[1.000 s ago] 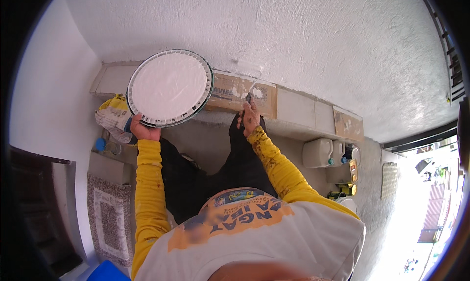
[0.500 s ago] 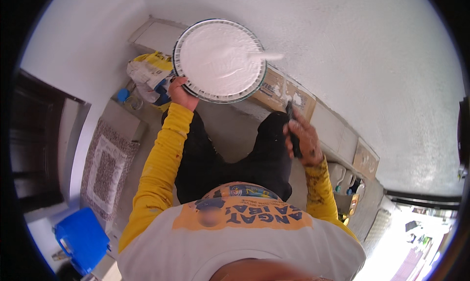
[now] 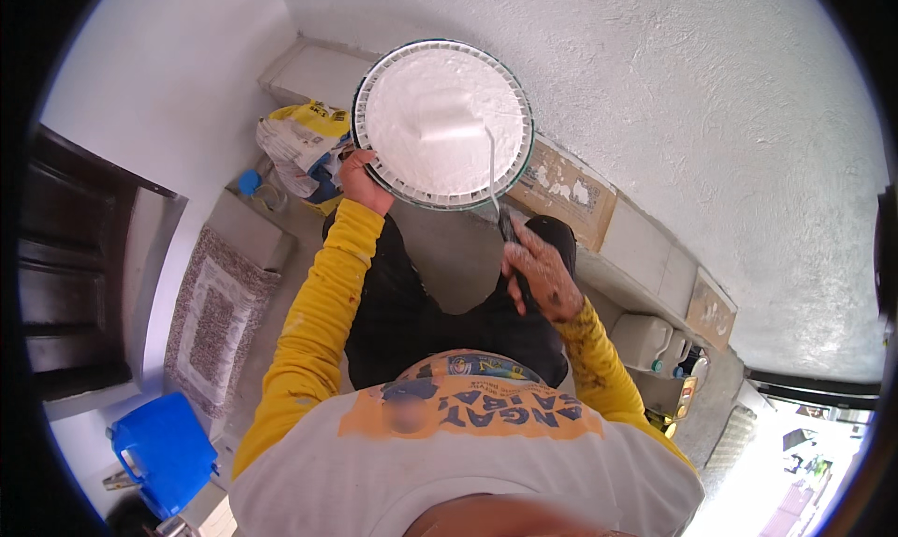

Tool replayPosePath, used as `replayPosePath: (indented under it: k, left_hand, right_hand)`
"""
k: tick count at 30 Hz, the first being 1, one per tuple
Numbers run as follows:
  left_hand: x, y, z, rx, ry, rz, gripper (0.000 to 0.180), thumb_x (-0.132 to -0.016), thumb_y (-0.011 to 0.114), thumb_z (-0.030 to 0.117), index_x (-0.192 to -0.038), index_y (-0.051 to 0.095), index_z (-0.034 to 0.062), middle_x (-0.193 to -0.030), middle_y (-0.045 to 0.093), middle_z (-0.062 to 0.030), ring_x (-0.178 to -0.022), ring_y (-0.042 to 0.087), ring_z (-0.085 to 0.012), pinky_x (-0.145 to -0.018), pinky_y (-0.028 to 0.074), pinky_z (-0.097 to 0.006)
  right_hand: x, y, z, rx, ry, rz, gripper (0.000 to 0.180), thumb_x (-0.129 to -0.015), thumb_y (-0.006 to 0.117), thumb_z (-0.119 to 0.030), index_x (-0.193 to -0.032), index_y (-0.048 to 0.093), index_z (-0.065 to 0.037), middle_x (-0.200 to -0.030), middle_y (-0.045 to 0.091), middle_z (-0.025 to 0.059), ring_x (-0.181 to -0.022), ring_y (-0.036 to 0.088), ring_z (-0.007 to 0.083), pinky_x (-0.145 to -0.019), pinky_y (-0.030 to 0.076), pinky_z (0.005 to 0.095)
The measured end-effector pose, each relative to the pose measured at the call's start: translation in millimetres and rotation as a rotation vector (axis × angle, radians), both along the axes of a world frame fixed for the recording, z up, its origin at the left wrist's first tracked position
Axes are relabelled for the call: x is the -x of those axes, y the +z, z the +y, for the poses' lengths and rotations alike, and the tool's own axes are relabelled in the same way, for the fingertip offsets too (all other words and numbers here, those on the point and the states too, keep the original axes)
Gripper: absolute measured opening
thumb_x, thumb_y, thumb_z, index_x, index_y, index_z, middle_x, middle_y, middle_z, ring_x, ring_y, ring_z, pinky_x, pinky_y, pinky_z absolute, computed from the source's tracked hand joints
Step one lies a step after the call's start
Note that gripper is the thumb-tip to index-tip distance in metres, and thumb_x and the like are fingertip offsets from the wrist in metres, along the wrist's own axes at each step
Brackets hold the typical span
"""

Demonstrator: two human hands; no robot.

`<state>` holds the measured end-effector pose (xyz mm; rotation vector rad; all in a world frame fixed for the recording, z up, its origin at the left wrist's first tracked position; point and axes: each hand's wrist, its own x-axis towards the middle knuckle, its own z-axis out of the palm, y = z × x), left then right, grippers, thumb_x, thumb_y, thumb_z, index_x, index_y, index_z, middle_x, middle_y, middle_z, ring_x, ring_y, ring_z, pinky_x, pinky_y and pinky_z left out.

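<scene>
Held up in the left hand [image 3: 363, 183] by its lower left rim: a round white tray [image 3: 443, 123] coated in white paint, fingers curled shut on the edge. Gripped in the right hand [image 3: 543, 277], fingers wrapped closed around the dark handle: a paint roller [image 3: 447, 118], thin metal shaft running up from the fist, white sleeve lying flat on the tray's middle. Tray raised close to the rough white wall [image 3: 673, 116], above a low ledge [image 3: 645, 247] along the wall's foot. Taped flat on that ledge, just right of the tray: a brown sheet of cardboard [image 3: 559, 189], partly hidden behind the tray's rim. Further right on the ledge: a second cardboard patch [image 3: 711, 308]. Below the ledge, near the right elbow: a white plastic jug [image 3: 645, 339] with small bottles beside it, too small to make out. Left of the tray, just beside the left hand: a yellow and white sack [image 3: 301, 139] slumped on the floor, with a small blue-capped item next to it. Well apart, lower left: a patterned grey mat [image 3: 208, 317], a blue plastic stool [image 3: 166, 451] and a dark door [image 3: 70, 266]. Between both yellow sleeves: dark trousers, blocking the floor directly underneath.
</scene>
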<state>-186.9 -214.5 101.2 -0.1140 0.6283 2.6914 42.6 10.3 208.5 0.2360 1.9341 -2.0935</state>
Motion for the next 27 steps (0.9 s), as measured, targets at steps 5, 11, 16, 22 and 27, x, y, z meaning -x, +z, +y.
replayPosePath:
  k: [5,11,16,22,27]
  left_hand:
    - [4,-3,3,-0.033,0.029,-0.063,0.059,-0.069,0.057,0.012,-0.128,0.056,0.0036,-0.131,0.059,-0.0130,-0.122,0.054,-0.0349,-0.110,0.039,-0.051]
    - [1,-3,2,-0.019,0.040,-0.088,0.057,-0.070,0.059,0.011,-0.126,0.057,0.0054,-0.131,0.060,-0.0111,-0.122,0.054,-0.0340,-0.109,0.039,-0.052]
    - [2,-1,3,0.023,0.079,-0.083,0.059,-0.070,0.059,0.009,-0.129,0.055,0.0046,-0.132,0.059,-0.0112,-0.122,0.054,-0.0339,-0.108,0.040,-0.053]
    - [-1,3,4,0.012,0.071,-0.090,0.059,-0.071,0.059,0.009,-0.130,0.055,0.0031,-0.133,0.058,-0.0118,-0.123,0.053,-0.0340,-0.108,0.040,-0.052]
    - [-2,5,3,0.010,0.097,-0.098,0.057,-0.073,0.058,0.009,-0.130,0.055,0.0027,-0.134,0.058,-0.0123,-0.124,0.053,-0.0341,-0.109,0.040,-0.052]
  right_hand:
    - [-26,15,-5,0.077,-0.064,-0.168,0.062,-0.101,0.052,-0.022,-0.154,0.024,-0.006,-0.083,0.052,0.0043,-0.053,0.053,0.0113,-0.038,0.046,0.0245]
    - [-31,27,11,0.110,-0.424,-0.032,0.062,-0.100,0.051,-0.018,-0.154,0.023,-0.008,-0.086,0.056,0.0062,-0.053,0.053,0.0112,-0.039,0.045,0.0243]
    - [-9,6,58,0.094,-0.705,0.333,0.060,-0.101,0.051,-0.018,-0.154,0.025,-0.012,-0.084,0.055,0.0048,-0.051,0.052,0.0107,-0.037,0.045,0.0246]
    - [27,-52,80,0.000,-0.817,0.311,0.066,-0.098,0.057,-0.021,-0.155,0.023,-0.015,-0.082,0.054,0.0038,-0.051,0.053,0.0114,-0.037,0.047,0.0259]
    - [32,-101,73,0.065,-0.917,0.115,0.062,-0.098,0.051,-0.020,-0.153,0.024,-0.010,-0.073,0.051,0.0035,-0.047,0.049,0.0121,-0.035,0.043,0.0281]
